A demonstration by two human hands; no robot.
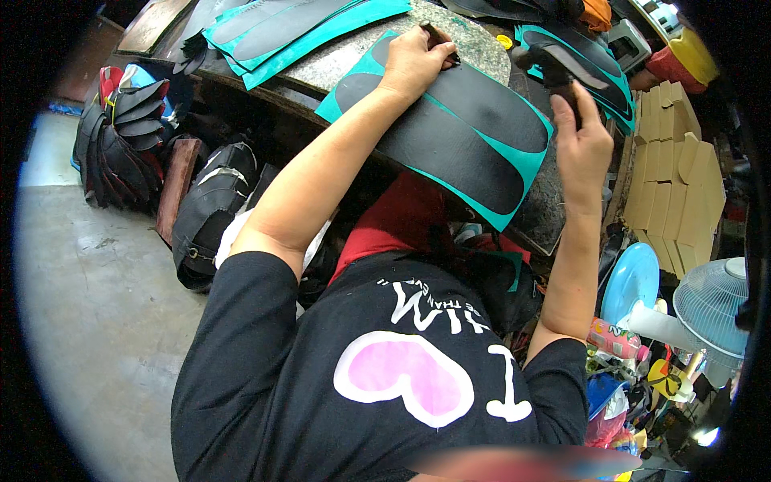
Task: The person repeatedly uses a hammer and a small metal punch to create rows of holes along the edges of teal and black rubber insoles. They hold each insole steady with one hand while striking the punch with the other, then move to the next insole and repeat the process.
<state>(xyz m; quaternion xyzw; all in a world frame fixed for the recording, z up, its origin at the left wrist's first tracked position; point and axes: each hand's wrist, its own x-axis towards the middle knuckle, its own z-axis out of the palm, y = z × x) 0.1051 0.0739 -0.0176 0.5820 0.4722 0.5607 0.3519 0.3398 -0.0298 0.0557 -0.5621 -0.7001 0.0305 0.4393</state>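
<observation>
A teal sheet (pixel 522 173) with black sole-shaped pieces (pixel 450 157) lies across the near edge of the worktop, partly hanging over it. My left hand (pixel 414 63) is closed at the sheet's far edge around a short dark object, whose ends show on both sides of the fist. My right hand (pixel 582 136) is raised to the right of the sheet, its fingers closed on a dark tool (pixel 558 71). That tool is blurred, with a paler flat strip on one side, and I cannot make out its kind.
Stacked teal sheets with dark sole shapes (pixel 301 36) lie at the far left of the worktop (pixel 478 48); another stack (pixel 582 52) lies at far right. Cardboard boxes (pixel 671 181), a fan (pixel 711 309) and a bottle (pixel 614 339) stand right. Bundled dark pieces (pixel 120 149) and a black bag (pixel 210 213) stand left.
</observation>
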